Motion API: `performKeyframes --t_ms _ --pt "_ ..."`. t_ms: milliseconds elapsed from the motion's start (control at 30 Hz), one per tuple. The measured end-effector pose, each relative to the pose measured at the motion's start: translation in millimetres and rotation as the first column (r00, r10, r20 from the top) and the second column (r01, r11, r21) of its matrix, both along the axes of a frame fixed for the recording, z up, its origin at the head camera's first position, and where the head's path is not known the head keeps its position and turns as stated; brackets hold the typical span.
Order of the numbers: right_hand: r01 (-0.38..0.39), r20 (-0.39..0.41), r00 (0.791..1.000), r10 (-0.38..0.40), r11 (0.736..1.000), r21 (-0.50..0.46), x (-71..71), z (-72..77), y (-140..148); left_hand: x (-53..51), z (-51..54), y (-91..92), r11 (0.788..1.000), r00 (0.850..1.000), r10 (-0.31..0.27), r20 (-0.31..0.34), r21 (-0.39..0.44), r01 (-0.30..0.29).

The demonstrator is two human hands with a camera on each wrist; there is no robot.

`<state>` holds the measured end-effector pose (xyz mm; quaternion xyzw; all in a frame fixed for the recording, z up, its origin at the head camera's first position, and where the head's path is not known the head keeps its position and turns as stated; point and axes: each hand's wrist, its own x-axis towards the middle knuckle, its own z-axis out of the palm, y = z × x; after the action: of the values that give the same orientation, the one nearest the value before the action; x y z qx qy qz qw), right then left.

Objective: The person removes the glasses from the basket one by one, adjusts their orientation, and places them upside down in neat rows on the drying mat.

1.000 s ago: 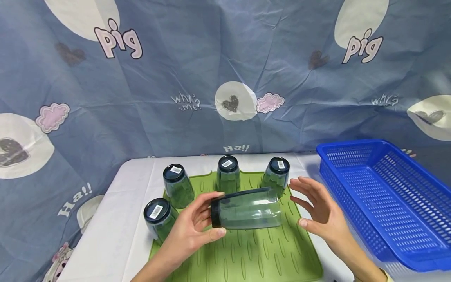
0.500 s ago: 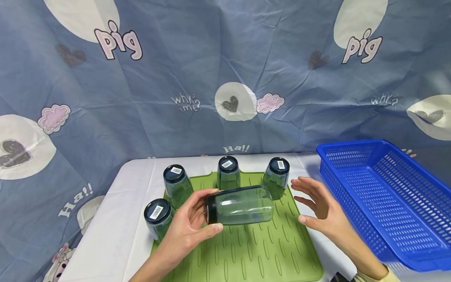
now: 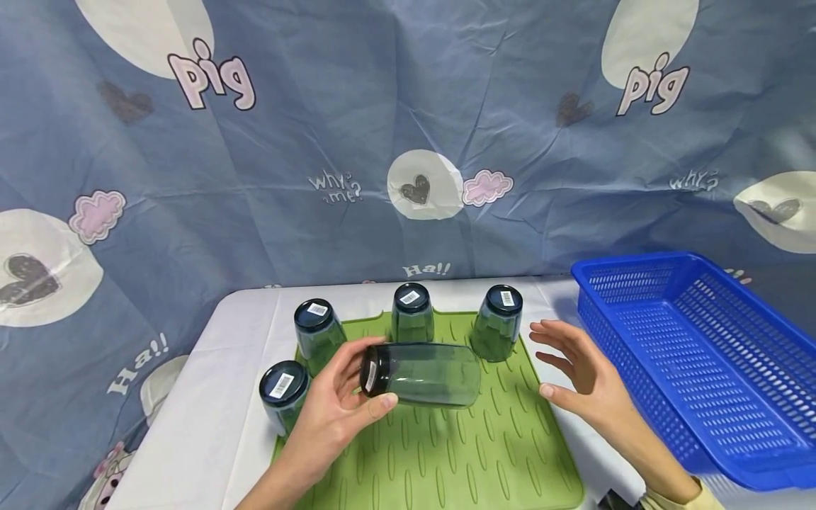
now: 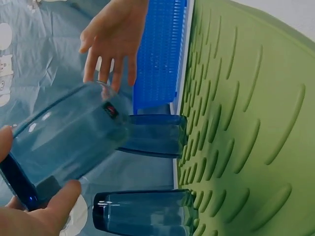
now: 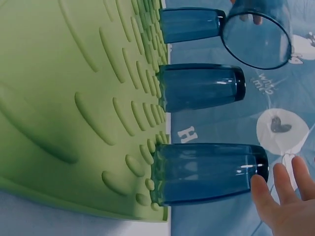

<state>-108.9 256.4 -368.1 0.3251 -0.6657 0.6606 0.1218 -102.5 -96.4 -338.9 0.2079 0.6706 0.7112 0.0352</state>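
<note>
My left hand (image 3: 334, 400) grips a blue-green drinking glass (image 3: 427, 375) around its dark base, thumb in front and fingers behind. The glass lies sideways in the air above the green ridged mat (image 3: 465, 460), its mouth facing right; a small label shows on its base. Apart from it, my right hand (image 3: 580, 375) hovers with loosely bent fingers, holding nothing, to the right of the nearest standing glass (image 3: 499, 319). In the left wrist view the held glass (image 4: 69, 132) overlaps the right fingertips, but whether they touch cannot be told there; the head view shows a gap.
Several matching glasses stand upside down along the mat's edges, among them a back middle glass (image 3: 413, 315), a back left glass (image 3: 319, 333) and a left glass (image 3: 285, 389). A blue perforated basket (image 3: 612, 354) sits at the right on the white cloth (image 3: 191, 404). A printed curtain (image 3: 287, 142) hangs behind.
My left hand has shifted slightly left with the glass, and the glass has turned so its labelled base shows more. My right hand has barely moved.
</note>
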Motion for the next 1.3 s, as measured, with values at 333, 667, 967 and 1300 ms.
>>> performKeyframes --t_ms 333,667,967,1300 --pt "0.029 -0.004 1.0 -0.029 0.999 0.013 0.6 -0.7 0.7 -0.6 2.8 -0.6 0.991 0.993 0.102 0.062 -0.098 -0.096" --pt "0.032 0.037 0.999 -0.035 0.995 0.096 3.4 -1.0 3.5 -4.9 0.4 7.4 0.987 0.974 0.151 0.168 -0.078 -0.139" --pt "0.056 0.067 0.995 -0.068 0.984 0.168 1.6 -4.5 3.1 -9.0 -2.1 7.1 0.984 0.975 0.153 0.163 -0.114 -0.136" --pt "0.055 0.094 0.993 -0.075 0.977 0.207 0.3 -5.0 0.0 -16.2 -5.2 12.5 0.971 0.987 0.141 0.077 -0.206 -0.123"
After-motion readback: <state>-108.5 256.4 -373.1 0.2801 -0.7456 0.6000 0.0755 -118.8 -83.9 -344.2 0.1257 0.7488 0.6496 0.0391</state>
